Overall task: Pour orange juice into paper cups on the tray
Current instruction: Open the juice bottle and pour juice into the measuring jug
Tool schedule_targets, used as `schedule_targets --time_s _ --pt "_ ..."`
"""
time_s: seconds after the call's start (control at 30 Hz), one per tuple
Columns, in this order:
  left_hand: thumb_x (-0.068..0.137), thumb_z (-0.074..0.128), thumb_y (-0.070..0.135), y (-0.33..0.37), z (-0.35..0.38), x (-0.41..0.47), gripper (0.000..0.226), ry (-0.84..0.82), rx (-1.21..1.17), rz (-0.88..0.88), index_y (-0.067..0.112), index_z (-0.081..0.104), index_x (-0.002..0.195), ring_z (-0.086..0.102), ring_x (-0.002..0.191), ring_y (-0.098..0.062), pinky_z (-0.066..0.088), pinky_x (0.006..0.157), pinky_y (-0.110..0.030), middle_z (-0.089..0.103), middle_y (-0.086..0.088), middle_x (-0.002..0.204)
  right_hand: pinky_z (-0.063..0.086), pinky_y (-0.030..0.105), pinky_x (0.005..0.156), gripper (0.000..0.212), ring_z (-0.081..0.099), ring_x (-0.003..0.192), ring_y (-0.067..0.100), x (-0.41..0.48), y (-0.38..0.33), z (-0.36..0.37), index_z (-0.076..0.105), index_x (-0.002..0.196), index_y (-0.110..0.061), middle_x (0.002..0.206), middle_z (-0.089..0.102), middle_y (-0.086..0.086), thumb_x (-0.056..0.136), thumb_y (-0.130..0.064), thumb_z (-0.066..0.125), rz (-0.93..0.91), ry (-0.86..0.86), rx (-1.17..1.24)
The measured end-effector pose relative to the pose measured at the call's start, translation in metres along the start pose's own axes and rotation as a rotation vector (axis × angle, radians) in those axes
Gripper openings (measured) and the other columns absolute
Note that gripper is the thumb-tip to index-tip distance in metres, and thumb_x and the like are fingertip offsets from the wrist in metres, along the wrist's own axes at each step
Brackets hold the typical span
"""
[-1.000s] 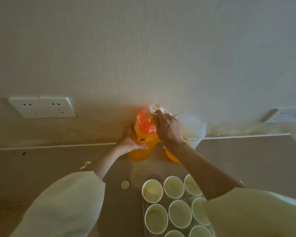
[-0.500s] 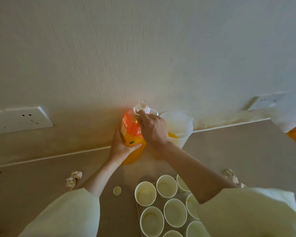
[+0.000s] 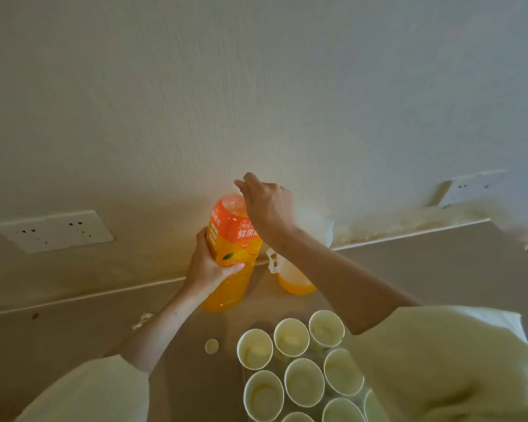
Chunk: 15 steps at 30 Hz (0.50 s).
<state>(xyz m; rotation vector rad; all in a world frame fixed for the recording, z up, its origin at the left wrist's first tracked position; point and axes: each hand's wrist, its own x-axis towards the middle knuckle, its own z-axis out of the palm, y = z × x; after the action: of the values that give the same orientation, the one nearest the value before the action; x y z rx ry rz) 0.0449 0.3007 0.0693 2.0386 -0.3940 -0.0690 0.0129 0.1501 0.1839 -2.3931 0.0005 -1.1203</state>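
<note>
Head view: beige counter [image 3: 439, 269], textured wall [image 3: 256, 86]; left hand [image 3: 208, 266] grips juice bottle [image 3: 230, 254]; right hand [image 3: 265, 205] pinched, contents unclear.

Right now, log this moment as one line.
left hand: grips juice bottle | right hand: above bottle top | paper cups: unfilled

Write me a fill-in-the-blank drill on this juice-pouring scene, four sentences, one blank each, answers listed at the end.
1. The left hand has its grip around the ____ juice bottle.
2. The bottle stands ____ on the counter.
3. The right hand is above the bottle's ____.
4. The paper cups near the bottom edge hold ____ juice.

Missing words: orange; upright; top; no
</note>
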Motion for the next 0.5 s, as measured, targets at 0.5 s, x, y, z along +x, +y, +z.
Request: schedule_targets --time_s 0.5 --pt "0.058 0.091 0.031 0.021 -0.018 -0.001 0.116 -0.236 0.362 0.031 0.032 0.016 0.146 0.046 0.126 -0.023 0.046 0.099 -0.043 0.042 0.0 0.14 0.056 0.036 0.078 0.038 0.069 0.091 0.028 -0.013 0.03 -0.026 0.058 0.132 -0.01 0.108 0.071 0.012 0.104 -0.032 0.044 0.176 -0.412 -0.038"
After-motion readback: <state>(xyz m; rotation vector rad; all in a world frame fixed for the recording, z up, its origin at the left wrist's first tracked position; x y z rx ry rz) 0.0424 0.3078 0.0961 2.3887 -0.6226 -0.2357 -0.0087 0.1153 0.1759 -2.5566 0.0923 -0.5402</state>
